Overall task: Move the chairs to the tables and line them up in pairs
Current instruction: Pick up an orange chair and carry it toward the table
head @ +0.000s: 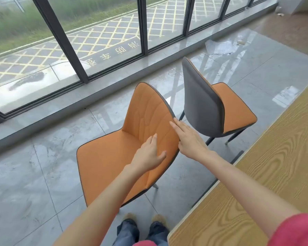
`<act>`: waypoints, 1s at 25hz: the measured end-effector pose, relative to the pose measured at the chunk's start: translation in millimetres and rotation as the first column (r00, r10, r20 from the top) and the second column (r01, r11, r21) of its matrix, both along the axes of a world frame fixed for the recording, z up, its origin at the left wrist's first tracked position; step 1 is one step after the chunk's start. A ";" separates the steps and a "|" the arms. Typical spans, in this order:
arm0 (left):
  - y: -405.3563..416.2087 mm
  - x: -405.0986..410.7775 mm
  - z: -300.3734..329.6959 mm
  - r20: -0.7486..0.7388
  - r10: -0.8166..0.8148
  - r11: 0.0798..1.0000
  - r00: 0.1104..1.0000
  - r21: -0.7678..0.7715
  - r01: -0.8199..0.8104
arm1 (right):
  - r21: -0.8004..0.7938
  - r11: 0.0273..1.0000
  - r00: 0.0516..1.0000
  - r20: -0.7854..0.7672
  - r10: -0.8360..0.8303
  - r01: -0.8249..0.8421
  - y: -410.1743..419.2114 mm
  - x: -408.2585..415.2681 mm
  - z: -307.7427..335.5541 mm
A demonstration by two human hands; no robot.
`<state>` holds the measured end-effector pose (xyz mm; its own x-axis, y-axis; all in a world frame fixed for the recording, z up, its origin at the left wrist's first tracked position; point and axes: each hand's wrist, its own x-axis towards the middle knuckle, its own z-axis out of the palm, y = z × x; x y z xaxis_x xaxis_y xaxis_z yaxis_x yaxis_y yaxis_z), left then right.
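Observation:
An orange chair (107,166) with a grey shell stands right in front of me, its seat toward the window and its backrest toward the table. My left hand (148,154) lies with straight fingers on the orange front of the backrest. On the backrest's right edge rests my right hand (188,139), fingers extended along the rim. A second chair (208,105) of the same kind stands just beyond, its grey back facing me and its orange seat pointing right. The wooden table (267,174) runs along the right side.
A floor-to-ceiling window (100,38) with dark frames and a low grey sill spans the left and far side. Glossy grey floor tiles (34,174) lie between window and chairs. My feet (144,219) show at the bottom, beside the table's corner.

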<state>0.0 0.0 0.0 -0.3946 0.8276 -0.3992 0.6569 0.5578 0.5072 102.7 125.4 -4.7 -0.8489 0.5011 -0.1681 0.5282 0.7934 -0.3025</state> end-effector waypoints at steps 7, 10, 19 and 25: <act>54.6 -5.3 -25.1 0.186 0.172 0.985 0.967 -0.036 -0.168 | 0.119 0.973 0.980 0.034 0.197 -0.199 62.2 -34.1 -3.5; 76.3 -1.8 -27.5 0.275 0.273 0.960 0.922 -0.014 -0.280 | 0.187 0.933 0.952 0.035 0.305 -0.306 86.9 -53.3 -7.3; 108.6 26.2 -38.8 0.316 0.489 0.833 0.813 0.107 -0.543 | 0.428 0.727 0.777 -0.085 0.623 -0.536 117.0 -91.5 -32.3; 103.3 24.7 -38.3 0.347 0.464 0.839 0.815 0.121 -0.530 | 0.354 0.817 0.821 -0.187 0.540 -0.456 106.2 -86.1 -30.6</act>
